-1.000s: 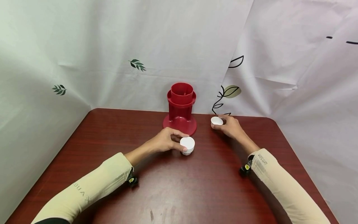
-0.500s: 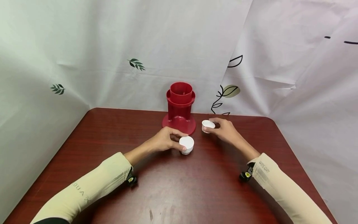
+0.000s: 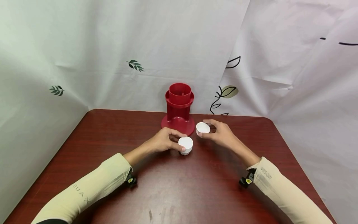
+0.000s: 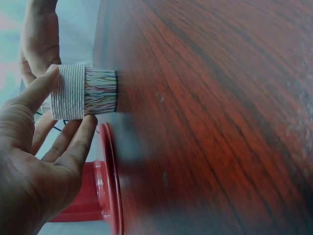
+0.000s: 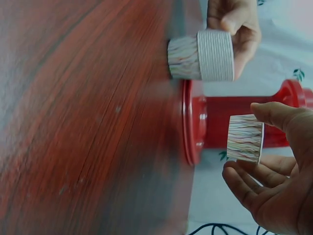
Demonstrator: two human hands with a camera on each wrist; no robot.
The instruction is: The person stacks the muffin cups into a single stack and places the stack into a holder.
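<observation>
Near the middle of the table, my left hand (image 3: pixel 163 141) grips a stack of nested small paper cups (image 3: pixel 185 144) by its ridged rims. The stack stands upright; its lower side shows thin coloured streaks in the left wrist view. My right hand (image 3: pixel 223 134) pinches a single streaked paper cup (image 5: pixel 244 138) between thumb and fingers. This cup is upright and held above the table, behind and to the right of the stack. Behind both hands stands a red plastic holder (image 3: pixel 179 110) with a round base and an upright cylinder. In the left wrist view the stack mostly hides the single cup.
The dark red wooden table (image 3: pixel 167 186) has rounded far corners. A white cloth (image 3: pixel 112 37) with leaf prints hangs behind it and along the sides. Dark cables (image 5: pixel 215 226) run past the table edge in the right wrist view.
My right hand has carried the single cup leftward and slightly toward me, closer to the stack. The left hand keeps its grip on the stack in nearly the same place.
</observation>
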